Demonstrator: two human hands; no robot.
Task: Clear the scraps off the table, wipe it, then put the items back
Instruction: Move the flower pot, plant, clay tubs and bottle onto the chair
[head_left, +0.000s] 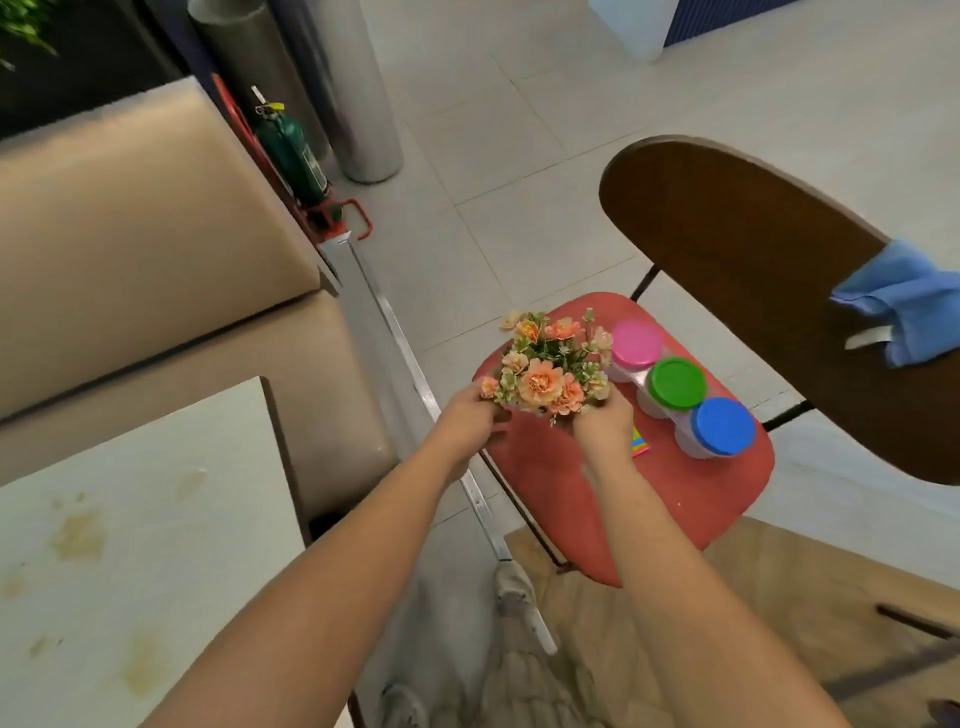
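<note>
A person's left hand (470, 415) and right hand (605, 423) grip a bunch of orange flowers (550, 371) from either side over the red seat (675, 509) of a chair; whatever holds the stems is hidden. Just beside the blooms, three jars stand in a touching row on the seat, lidded pink (636, 343), green (678, 383) and blue (724, 426). A blue cloth (904, 301) hangs over the brown chair back (753, 286). At lower left, a pale table (130, 545) shows yellowish stains.

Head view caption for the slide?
Left hand and right hand hold flowers at a red chair beside three jars.
</note>
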